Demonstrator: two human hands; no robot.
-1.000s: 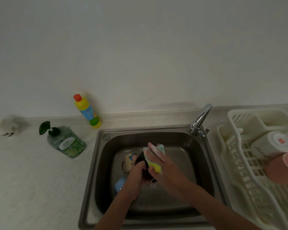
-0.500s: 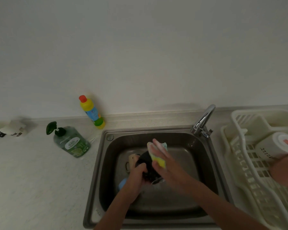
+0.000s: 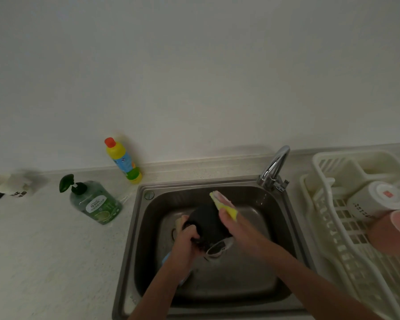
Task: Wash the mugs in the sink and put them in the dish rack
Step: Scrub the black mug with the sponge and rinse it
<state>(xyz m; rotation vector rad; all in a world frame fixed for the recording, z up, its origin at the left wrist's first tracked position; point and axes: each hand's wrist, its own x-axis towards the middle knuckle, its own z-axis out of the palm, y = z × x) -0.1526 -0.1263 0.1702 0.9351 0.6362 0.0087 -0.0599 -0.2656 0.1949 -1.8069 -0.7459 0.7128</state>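
Nearest the camera, both forearms reached in over the front rim of the sink, and the work sat mid-wash: a black mug was held above the basin, tipped on its side with its mouth toward the person. The left hand gripped it at the handle side, fingers curled round it. The right hand pressed a yellow sponge against the mug's upper right wall, fingers laid along the sponge with the thumb beneath, so it pinched the sponge rather than the mug. Under the left wrist a blue mug lay in the basin, and a cream mug showed just behind the left hand; both looked yet to be washed. Further off to the right, the dish rack already held a white mug upside down and a pink mug beside it, so by my reckoning two were done and three remained. Behind the basin stood the tap; whether water ran I could not tell. On the surface to the left stood a green soap bottle and a yellow bottle by the wall.
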